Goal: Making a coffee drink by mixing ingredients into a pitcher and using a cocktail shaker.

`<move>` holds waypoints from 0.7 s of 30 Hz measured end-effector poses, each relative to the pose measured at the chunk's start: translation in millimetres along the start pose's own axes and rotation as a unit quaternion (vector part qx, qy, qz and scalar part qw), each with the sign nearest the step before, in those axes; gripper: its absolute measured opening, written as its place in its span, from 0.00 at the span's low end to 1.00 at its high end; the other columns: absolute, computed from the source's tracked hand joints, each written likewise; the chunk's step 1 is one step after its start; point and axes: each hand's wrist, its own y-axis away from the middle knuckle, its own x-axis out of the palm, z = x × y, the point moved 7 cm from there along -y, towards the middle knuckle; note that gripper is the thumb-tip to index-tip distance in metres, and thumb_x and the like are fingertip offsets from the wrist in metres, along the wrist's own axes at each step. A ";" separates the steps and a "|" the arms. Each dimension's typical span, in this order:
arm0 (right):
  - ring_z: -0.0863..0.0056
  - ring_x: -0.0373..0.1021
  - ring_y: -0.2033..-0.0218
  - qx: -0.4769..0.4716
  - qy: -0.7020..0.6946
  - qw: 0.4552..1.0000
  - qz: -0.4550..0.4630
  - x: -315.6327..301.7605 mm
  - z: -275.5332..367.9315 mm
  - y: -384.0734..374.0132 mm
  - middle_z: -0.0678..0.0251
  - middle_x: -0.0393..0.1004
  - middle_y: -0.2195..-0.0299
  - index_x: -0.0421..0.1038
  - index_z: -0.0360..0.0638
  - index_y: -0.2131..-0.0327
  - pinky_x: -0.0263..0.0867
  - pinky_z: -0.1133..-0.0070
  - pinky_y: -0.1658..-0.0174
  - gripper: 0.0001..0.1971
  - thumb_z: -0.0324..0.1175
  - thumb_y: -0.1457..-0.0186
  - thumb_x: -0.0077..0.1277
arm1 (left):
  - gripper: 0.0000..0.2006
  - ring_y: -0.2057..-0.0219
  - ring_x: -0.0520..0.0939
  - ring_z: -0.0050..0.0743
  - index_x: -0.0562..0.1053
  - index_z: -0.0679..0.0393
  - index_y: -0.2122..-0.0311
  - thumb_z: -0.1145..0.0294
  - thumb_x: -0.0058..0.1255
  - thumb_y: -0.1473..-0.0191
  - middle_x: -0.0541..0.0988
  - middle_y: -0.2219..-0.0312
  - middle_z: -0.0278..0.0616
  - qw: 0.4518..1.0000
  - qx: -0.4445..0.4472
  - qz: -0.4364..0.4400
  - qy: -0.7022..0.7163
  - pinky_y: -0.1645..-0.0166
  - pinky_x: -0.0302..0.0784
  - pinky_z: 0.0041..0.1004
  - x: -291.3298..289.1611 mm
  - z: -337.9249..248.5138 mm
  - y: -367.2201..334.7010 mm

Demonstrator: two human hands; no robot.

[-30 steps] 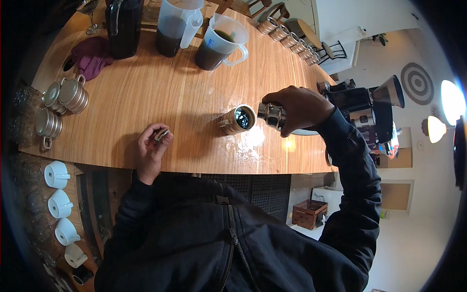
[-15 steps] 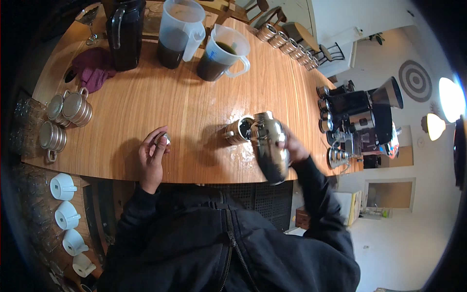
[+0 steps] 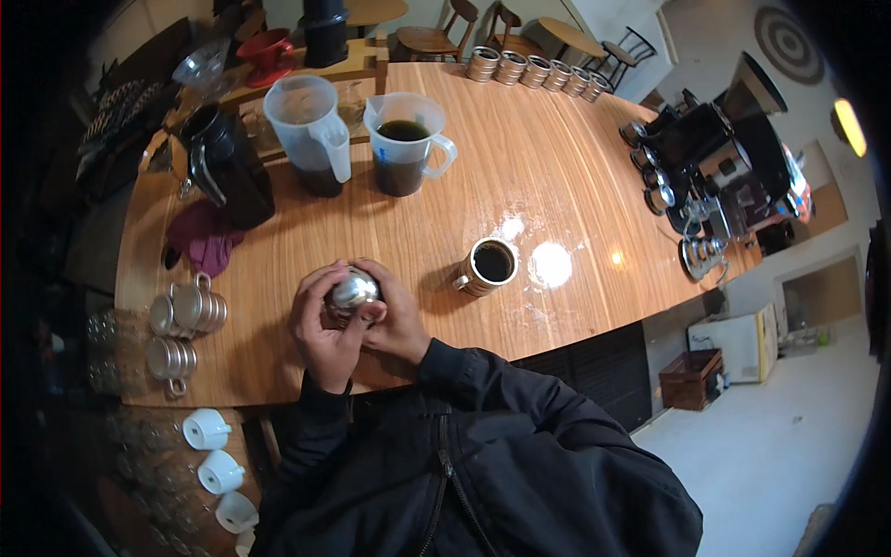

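Both hands are wrapped around a silver cocktail shaker (image 3: pixel 354 291) above the near side of the wooden table. My left hand (image 3: pixel 322 327) grips its left side, and my right hand (image 3: pixel 397 316) closes round it from the right. Only the shaker's shiny domed top shows between the fingers; its lower body is hidden by my hands. To the right stands a metal-banded mug (image 3: pixel 482 284) filled with dark liquid, touched by neither hand. Whether the small cap is seated on the shaker I cannot tell.
Two translucent measuring jugs (image 3: pixel 306 125) (image 3: pixel 385 162) holding dark liquid stand behind, beside a black pitcher (image 3: pixel 232 167) and a maroon cloth (image 3: pixel 206 243). Metal-banded mugs (image 3: pixel 200 306) cluster left. Several metal cups (image 3: pixel 510 68) line the far edge. A coffee grinder (image 3: pixel 715 148) stands right.
The shaker has moved left from beside the mug into both hands. My right hand has joined my left, which held a small metal piece before. The whole view has shifted.
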 end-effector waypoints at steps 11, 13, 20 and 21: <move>0.46 0.63 0.44 -0.244 0.215 0.943 -0.071 -75.7 53.5 54.9 0.48 0.62 0.44 0.52 0.39 0.39 0.60 0.62 0.41 0.44 0.28 0.60 0.65 | 0.15 0.55 0.79 0.39 0.70 0.67 0.54 0.74 0.56 0.45 0.78 0.60 0.49 0.995 0.005 -0.010 -0.102 0.47 0.73 0.34 -7.1 25.2 -22.6; 0.53 0.60 0.42 -0.204 0.251 0.921 -0.217 -121.4 30.5 81.4 0.48 0.59 0.44 0.48 0.40 0.39 0.55 0.61 0.39 0.45 0.26 0.60 0.64 | 0.15 0.55 0.79 0.42 0.70 0.67 0.54 0.71 0.54 0.44 0.78 0.59 0.51 0.993 0.052 -0.016 -0.109 0.47 0.72 0.35 -8.7 22.2 -22.1; 0.65 0.64 0.43 0.145 0.089 0.980 -0.108 -177.4 -45.3 47.9 0.57 0.65 0.46 0.37 0.41 0.33 0.60 0.70 0.40 0.59 0.31 0.62 0.71 | 0.19 0.54 0.77 0.48 0.69 0.65 0.50 0.63 0.50 0.43 0.77 0.59 0.52 0.991 0.117 -0.021 -0.058 0.46 0.72 0.42 -2.6 42.2 -8.4; 0.70 0.70 0.50 0.139 0.090 0.980 -0.107 -177.7 -46.8 39.1 0.62 0.72 0.53 0.50 0.39 0.37 0.65 0.74 0.45 0.50 0.31 0.62 0.71 | 0.20 0.54 0.77 0.47 0.69 0.64 0.50 0.63 0.50 0.43 0.76 0.60 0.51 0.992 0.113 -0.024 -0.050 0.46 0.72 0.43 -1.1 43.2 -8.3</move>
